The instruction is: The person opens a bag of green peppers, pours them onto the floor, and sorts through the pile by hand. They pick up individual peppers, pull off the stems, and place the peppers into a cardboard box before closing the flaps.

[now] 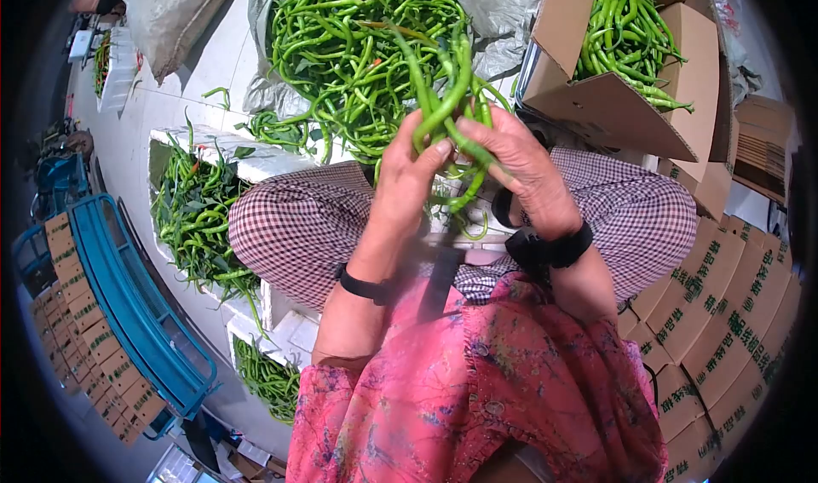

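Between my two hands is a loose bunch of long green chili peppers [452, 112], raised over my lap. My left hand [407, 163] curls round the bunch from the left, thumb pressed against the stalk side. From the right, my right hand [520, 159] grips the same peppers with thumb and fingers closed. Several curved tips hang below my palms. Just beyond the hands lies a big heap of green chili peppers [341, 57] on an opened whitish sack [264, 66], with a few red ones and leaves mixed in.
At the upper right stands an open cardboard box [630, 112] holding green peppers. White foam boxes [162, 155] with peppers and leaves are on my left. Printed cartons [724, 321] are stacked at right. A blue cart [128, 296] carries flat cartons. A full sack [175, 23] lies at upper left.
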